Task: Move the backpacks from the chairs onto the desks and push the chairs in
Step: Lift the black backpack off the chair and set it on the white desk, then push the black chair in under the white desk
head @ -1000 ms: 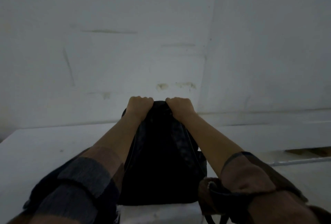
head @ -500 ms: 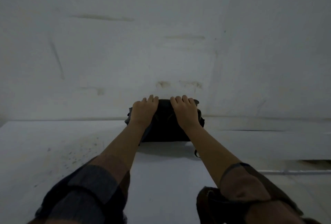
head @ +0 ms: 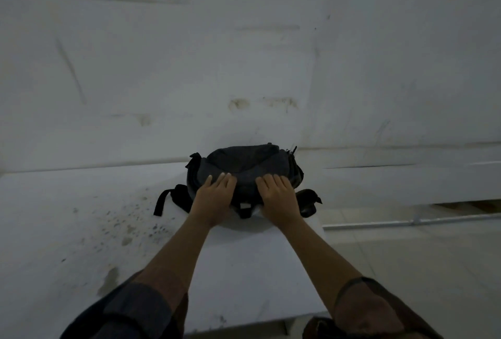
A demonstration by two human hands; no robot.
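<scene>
A dark backpack [head: 244, 165] lies slumped on the white desk [head: 244, 271], pushed up against the white wall at the desk's far edge. Its black straps spread out on both sides. My left hand [head: 215, 197] rests flat on the bag's near left side, fingers spread. My right hand [head: 278, 197] rests flat on its near right side in the same way. Neither hand grips the fabric. No chair is clearly in view.
The desk's left part [head: 127, 224] is speckled with dark stains. To the right a second white desk [head: 406, 184] adjoins the wall, with a metal bar [head: 412, 221] and pale floor [head: 420, 262] below it. A dark object [head: 320, 326] shows at the bottom edge.
A second ago both fists gripped the upright backpack's top above the desk. Since then it went down against the wall and slumped; my hands have opened and slid to its near side.
</scene>
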